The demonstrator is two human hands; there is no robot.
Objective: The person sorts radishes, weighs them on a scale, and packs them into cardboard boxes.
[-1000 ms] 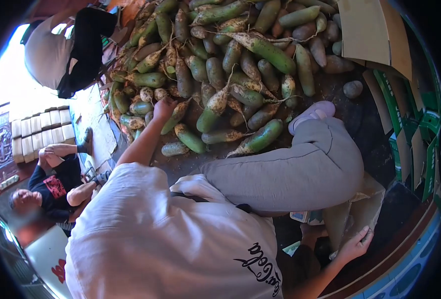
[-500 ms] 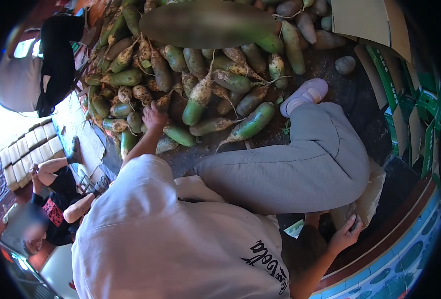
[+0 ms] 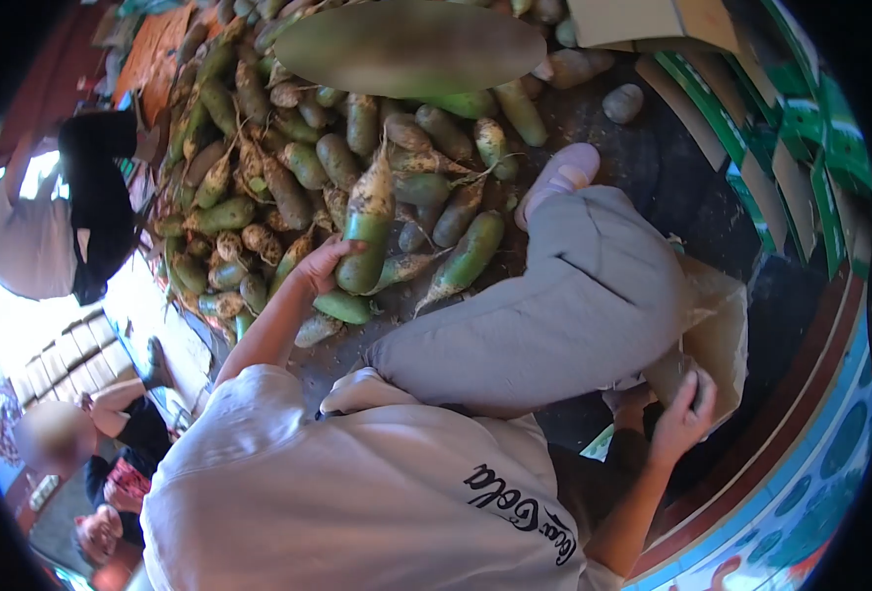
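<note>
My left hand (image 3: 326,266) grips the lower green end of a large green radish (image 3: 369,219), its pale, soil-marked root end pointing away from me. More radishes (image 3: 224,215) lie heaped around and beyond that hand, many with dirt and thin roots on them. On the other side of my bent leg, my right hand (image 3: 684,419) is closed, fingers curled, beside a translucent tan bag (image 3: 720,330). What lies between those fingers, if anything, I cannot make out.
Cardboard boxes with green printing (image 3: 741,148) stand at the right. A single dark radish (image 3: 622,102) lies apart near my shoe (image 3: 564,175). Two other people are at the left, one bending (image 3: 37,236), one seated (image 3: 126,463), near stacked pale blocks (image 3: 71,355).
My left hand has moved from the heap onto the large radish, now gripping and lifting it slightly. My right hand stays by the bag with its fingers more curled. The view has shifted.
</note>
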